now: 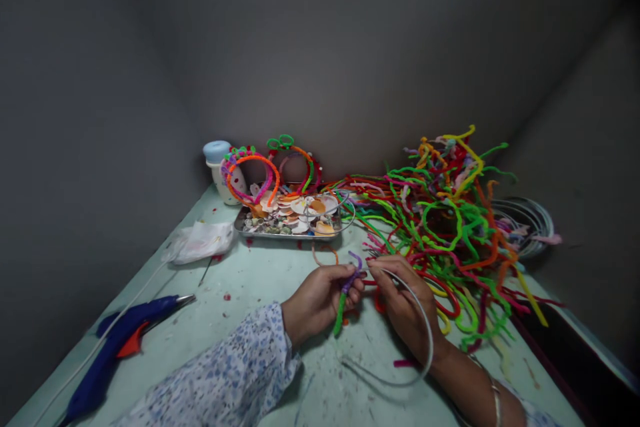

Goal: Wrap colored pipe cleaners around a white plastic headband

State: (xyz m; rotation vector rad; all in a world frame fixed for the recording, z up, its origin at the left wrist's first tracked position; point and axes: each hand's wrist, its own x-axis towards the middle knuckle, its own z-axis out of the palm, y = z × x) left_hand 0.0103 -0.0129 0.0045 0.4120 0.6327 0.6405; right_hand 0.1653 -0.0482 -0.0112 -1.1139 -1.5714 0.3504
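Fingers (350,288) of my left hand (320,300) pinched the purple-and-green pipe cleaner (345,293) against the thin wire headband (425,327), which my right hand (405,307) gripped above the table (260,280). Both felt light, I judged (the fuzzy one soft, bendable), best held near the wrapped end. Loose pipe cleaners (450,227) lay just beyond.

Dim, soft light falls from above onto the middle of the counter (260,280), the grey walls fading to near-black toward two and four o'clock, shadows faint, edges bowed and perhaps slightly blurred by the wide lens.
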